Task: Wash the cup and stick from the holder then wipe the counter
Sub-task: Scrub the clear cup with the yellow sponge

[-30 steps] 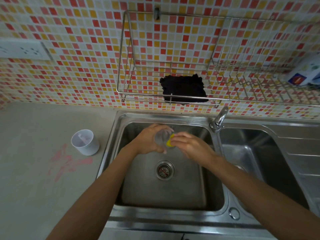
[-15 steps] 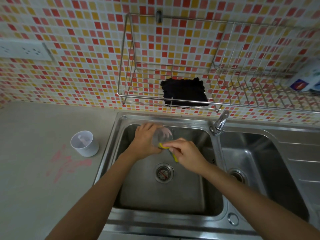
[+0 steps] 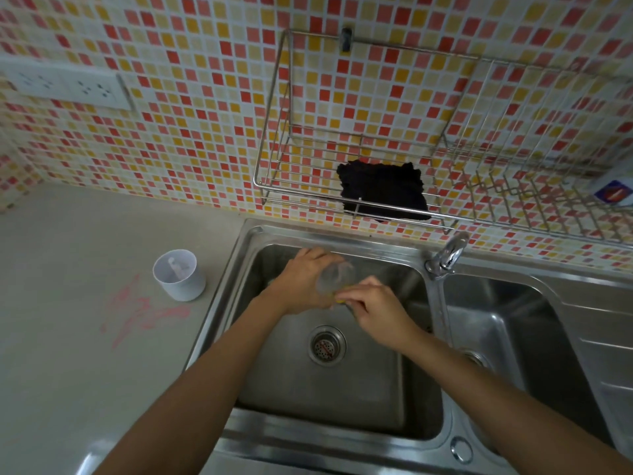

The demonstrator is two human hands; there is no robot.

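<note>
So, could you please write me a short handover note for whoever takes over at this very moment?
Left hand: holds the clear cup over the left sink basin.
Right hand: grip shut on something yellow at the cup's rim, mostly hidden, likely the stick.
White holder: on the counter, left of the sink.
Black cloth: on the wall rack.
Done: cup out of the holder, washing under way.
Left: finish cup and stick, then wipe the pink smear off the counter.

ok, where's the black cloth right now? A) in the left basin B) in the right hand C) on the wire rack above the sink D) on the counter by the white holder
C: the black cloth lies on the wire rack, on the wall above the sink.
</note>
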